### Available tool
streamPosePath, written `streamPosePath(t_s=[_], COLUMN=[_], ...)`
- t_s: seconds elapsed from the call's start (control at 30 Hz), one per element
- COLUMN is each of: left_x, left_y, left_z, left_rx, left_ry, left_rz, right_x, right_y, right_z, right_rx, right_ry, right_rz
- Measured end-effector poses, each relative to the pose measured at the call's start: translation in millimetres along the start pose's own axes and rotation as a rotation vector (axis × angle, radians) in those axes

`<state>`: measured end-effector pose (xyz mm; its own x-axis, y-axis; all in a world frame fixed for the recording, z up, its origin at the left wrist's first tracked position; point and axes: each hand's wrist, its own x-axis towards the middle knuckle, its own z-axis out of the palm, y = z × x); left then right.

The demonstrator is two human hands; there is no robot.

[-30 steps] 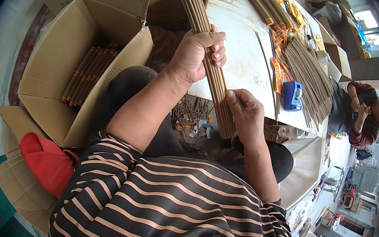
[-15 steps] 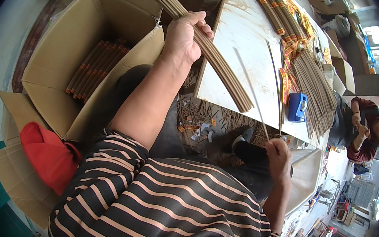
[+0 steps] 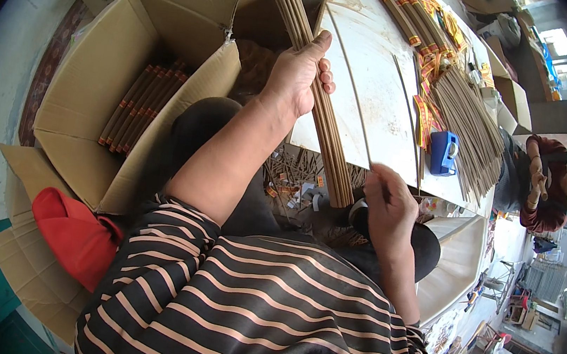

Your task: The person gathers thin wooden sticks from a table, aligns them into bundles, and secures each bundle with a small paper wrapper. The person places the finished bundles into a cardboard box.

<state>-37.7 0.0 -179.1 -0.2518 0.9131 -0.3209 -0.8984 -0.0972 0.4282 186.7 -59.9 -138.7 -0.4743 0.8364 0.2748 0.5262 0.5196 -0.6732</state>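
My left hand [image 3: 297, 76] is closed round a bundle of brown incense sticks [image 3: 332, 155], which slants from the table corner down toward my lap. Between the fingertips of my right hand [image 3: 391, 208], at the table's near edge, is the end of a single incense stick [image 3: 356, 90]. That stick reaches up and away over the white table [image 3: 388, 76], to the right of the bundle. Farther right lie many loose incense sticks [image 3: 467, 122] beside a blue tape dispenser [image 3: 443, 154]. Wrapped bundles [image 3: 409, 15] rest at the table's far end.
On my left an open cardboard box [image 3: 92, 61] holds several wrapped bundles [image 3: 140, 106]. A red cloth [image 3: 71, 232] hangs by its flaps. Broken sticks and scraps [image 3: 294, 178] litter the floor. A white tub [image 3: 453, 261] stands right of my knee. Another person [image 3: 548, 185] works beyond the table.
The bundle has swung steeper, its lower end coming nearer me. My right hand has moved up and left with the single stick, which now lies closer to the bundle.
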Motion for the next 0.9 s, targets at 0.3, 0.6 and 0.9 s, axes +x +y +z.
streamPosePath(t_s=[0.3,0.6,0.9], left_x=[1.3,1.4,6.3], left_y=[-3.5,-5.1,-7.8], left_z=[-5.2,-3.4,-5.9], left_rx=[0.01,-0.012,-0.065], left_ry=[-0.061,-0.016,0.002], left_rz=[0.057,-0.019,-0.07], right_x=[31.0,29.3,30.7], right_y=[-33.7,-32.0,-27.6], right_z=[28.2,30.9,34.8], right_rx=[-0.228,-0.4,-0.433], right_ry=[-0.095,-0.154,-0.155], right_rz=[-0.174,-0.285,-0.36])
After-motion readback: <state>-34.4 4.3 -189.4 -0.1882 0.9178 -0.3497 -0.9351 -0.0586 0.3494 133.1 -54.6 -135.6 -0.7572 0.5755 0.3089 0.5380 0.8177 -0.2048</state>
